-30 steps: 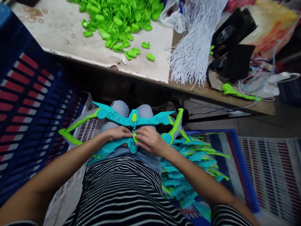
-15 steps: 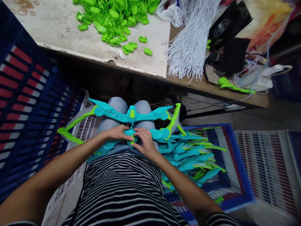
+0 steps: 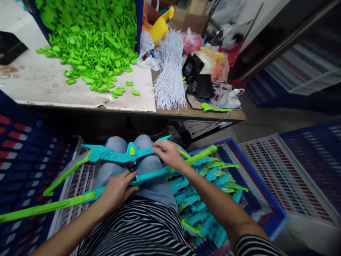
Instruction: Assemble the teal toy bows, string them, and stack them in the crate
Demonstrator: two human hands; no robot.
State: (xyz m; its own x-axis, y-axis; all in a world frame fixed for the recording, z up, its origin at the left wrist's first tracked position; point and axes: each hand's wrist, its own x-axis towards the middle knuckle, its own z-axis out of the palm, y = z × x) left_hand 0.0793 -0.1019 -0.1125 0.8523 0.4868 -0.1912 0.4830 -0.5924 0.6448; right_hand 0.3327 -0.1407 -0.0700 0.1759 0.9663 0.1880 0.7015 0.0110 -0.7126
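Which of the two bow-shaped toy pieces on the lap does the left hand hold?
The bow piece nearer the striped shirt: the left hand holds it near the middle. The farther bow piece shows its green centre insert.

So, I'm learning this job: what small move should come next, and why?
Perhaps ease the farther turquoise piece clear with the right hand: that hand is at its right half, and the nearer piece, held by the left hand, lies close by.
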